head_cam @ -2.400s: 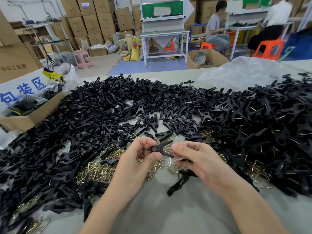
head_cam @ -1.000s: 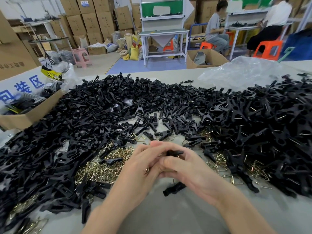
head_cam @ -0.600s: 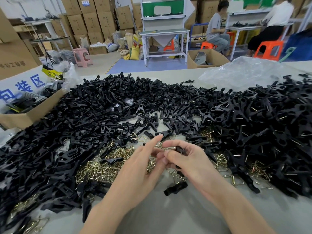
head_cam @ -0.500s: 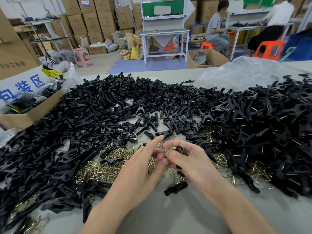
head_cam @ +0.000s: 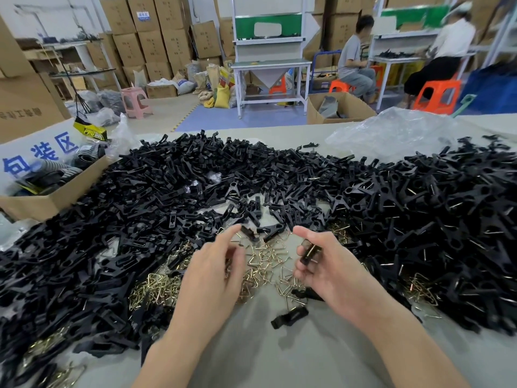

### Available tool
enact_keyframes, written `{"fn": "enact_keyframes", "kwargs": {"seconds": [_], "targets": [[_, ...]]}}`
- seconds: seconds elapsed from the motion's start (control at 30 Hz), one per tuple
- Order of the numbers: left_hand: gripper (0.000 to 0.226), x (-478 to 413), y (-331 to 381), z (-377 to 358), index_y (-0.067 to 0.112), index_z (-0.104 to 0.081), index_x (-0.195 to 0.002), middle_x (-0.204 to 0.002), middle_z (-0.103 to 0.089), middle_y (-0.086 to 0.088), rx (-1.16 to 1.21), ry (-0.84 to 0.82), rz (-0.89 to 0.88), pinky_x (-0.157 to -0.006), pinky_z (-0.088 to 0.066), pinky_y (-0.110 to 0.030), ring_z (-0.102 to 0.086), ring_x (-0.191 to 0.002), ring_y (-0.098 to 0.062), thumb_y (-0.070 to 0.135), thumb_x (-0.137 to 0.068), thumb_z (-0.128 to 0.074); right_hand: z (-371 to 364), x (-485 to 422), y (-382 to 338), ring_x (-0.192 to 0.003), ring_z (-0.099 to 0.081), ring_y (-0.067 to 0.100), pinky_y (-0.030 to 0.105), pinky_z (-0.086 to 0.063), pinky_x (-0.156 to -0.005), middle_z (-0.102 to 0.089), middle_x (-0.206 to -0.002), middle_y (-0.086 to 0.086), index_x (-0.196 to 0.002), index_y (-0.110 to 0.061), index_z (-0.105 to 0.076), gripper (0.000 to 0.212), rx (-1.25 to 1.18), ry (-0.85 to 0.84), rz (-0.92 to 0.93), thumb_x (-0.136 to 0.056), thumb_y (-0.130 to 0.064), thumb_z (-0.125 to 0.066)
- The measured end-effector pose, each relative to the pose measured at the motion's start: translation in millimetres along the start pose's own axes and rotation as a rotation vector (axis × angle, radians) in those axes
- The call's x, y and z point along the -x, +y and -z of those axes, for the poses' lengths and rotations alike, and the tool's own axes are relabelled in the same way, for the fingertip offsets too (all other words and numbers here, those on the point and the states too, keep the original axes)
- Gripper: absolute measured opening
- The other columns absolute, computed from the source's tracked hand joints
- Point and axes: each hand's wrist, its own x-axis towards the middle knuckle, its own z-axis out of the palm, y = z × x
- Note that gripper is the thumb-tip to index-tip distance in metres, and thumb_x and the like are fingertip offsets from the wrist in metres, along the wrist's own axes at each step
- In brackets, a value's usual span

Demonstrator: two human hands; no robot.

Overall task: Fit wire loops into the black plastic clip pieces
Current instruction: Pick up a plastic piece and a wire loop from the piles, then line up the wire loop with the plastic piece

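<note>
Black clip [head_cam: 309, 252] pinched by right hand [head_cam: 333, 271], fingers curled round it, above desk [head_cam: 279, 357]. Left hand [head_cam: 212, 275] fingers loose, empty, over brass wire loops [head_cam: 264, 261]. Clip piles [head_cam: 419, 219] around.

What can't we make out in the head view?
All head view.
Left hand: motion-blurred; unclear whether it pinches any of the wire loops.
Clip piece in right hand: fingers and blur hide whether a loop is fitted.
Cardboard box: cut off by left edge, contents partly hidden.
</note>
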Motion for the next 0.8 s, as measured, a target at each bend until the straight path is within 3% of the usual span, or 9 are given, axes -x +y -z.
{"fn": "enact_keyframes", "kwargs": {"seconds": [0.07,0.13,0.23,0.33,0.43,0.5,0.63,0.7,0.8], "targets": [[0.043,-1.7,-2.6,6.4,0.031,-0.045,-0.142,-0.099,-0.059,0.024,-0.017,0.076,0.060,-0.076,-0.041,-0.023,-0.054,-0.086,-0.002,0.040,-0.100,-0.041,1.2,4.2,-12.4,-0.063,-0.063,0.014,0.030,-0.060,-0.066,-0.066,-0.075,0.005,-0.127,-0.002,-0.058,0.053,-0.097,-0.004,-0.006,-0.078,-0.018,-0.073],[0.043,-3.1,-4.3,11.0,0.026,-0.048,-0.141,-0.098,-0.057,0.022,-0.013,0.122,0.117,-0.079,-0.042,-0.031,-0.053,-0.085,-0.008,0.036,-0.099,-0.043,1.1,6.3,-40.1,-0.078,-0.071,0.018,0.032,-0.062,-0.078,-0.069,-0.097,0.017,-0.129,0.006,-0.054,0.057,-0.167,0.000,0.081,-0.083,-0.021,-0.075],[0.042,-3.3,-4.6,14.5,0.026,-0.049,-0.140,-0.100,-0.059,0.018,0.005,0.140,0.183,-0.080,-0.046,-0.037,-0.051,-0.077,-0.011,0.034,-0.099,-0.044,6.7,-1.8,-100.5,-0.111,-0.070,0.033,0.033,-0.058,-0.093,-0.061,-0.125,0.034,-0.138,0.020,-0.023,0.101,-0.532,-0.006,0.303,-0.079,-0.042,-0.075],[0.039,-0.7,-3.6,15.8,0.024,-0.051,-0.138,-0.096,-0.058,0.020,0.004,0.141,0.205,-0.085,-0.046,-0.040,-0.051,-0.083,-0.004,0.029,-0.099,-0.047,7.1,-7.2,-129.4,-0.118,-0.067,0.037,0.033,-0.056,-0.098,-0.063,-0.124,0.036,-0.140,0.011,-0.035,0.093,-0.595,-0.067,0.365,-0.083,-0.055,-0.067],[0.036,-0.8,-4.0,13.3,0.021,-0.055,-0.134,-0.098,-0.062,0.016,-0.074,0.146,0.214,-0.094,-0.042,-0.040,-0.050,-0.090,-0.008,0.024,-0.099,-0.051,5.4,-10.5,-103.5,-0.120,-0.066,0.030,0.030,-0.056,-0.096,-0.068,-0.127,0.022,-0.137,-0.002,-0.043,0.077,-0.267,-0.073,0.345,-0.087,-0.059,-0.057],[0.037,-1.2,-7.1,10.3,0.017,-0.057,-0.133,-0.109,-0.066,0.006,-0.201,0.145,0.241,-0.099,-0.039,-0.041,-0.055,-0.104,-0.018,0.024,-0.097,-0.055,6.4,-16.2,-76.2,-0.113,-0.070,0.022,0.030,-0.058,-0.092,-0.073,-0.120,0.012,-0.132,-0.006,-0.051,0.060,-0.043,0.030,0.350,-0.091,-0.048,-0.062],[0.042,-6.2,-21.8,8.3,0.012,-0.061,-0.134,-0.132,-0.062,-0.013,-0.388,0.175,0.291,-0.111,-0.033,-0.054,-0.053,-0.126,-0.035,0.027,-0.094,-0.063,8.0,-38.1,-37.5,-0.113,-0.062,0.004,0.019,-0.048,-0.096,-0.065,-0.125,-0.010,-0.137,-0.030,-0.058,0.035,0.922,0.287,0.493,-0.101,-0.026,-0.058],[0.050,-11.7,-29.1,10.3,0.019,-0.053,-0.143,-0.148,-0.050,-0.015,-0.420,0.095,0.359,-0.118,-0.023,-0.055,-0.041,-0.139,-0.036,0.039,-0.098,-0.054,6.1,-53.9,-30.0,-0.119,-0.057,0.011,0.017,-0.042,-0.089,-0.055,-0.136,-0.008,-0.144,-0.030,-0.051,0.042,1.221,0.280,0.520,-0.103,-0.025,-0.053],[0.056,-16.6,-38.4,10.4,0.030,-0.043,-0.149,-0.161,-0.033,-0.009,-0.447,-0.031,0.401,-0.121,-0.018,-0.047,-0.027,-0.149,-0.030,0.055,-0.099,-0.038,5.1,-78.2,-23.4,-0.133,-0.045,0.029,0.037,-0.041,-0.107,-0.037,-0.156,0.008,-0.157,-0.026,-0.032,0.054,1.613,0.244,0.394,-0.105,-0.031,-0.045]]}}
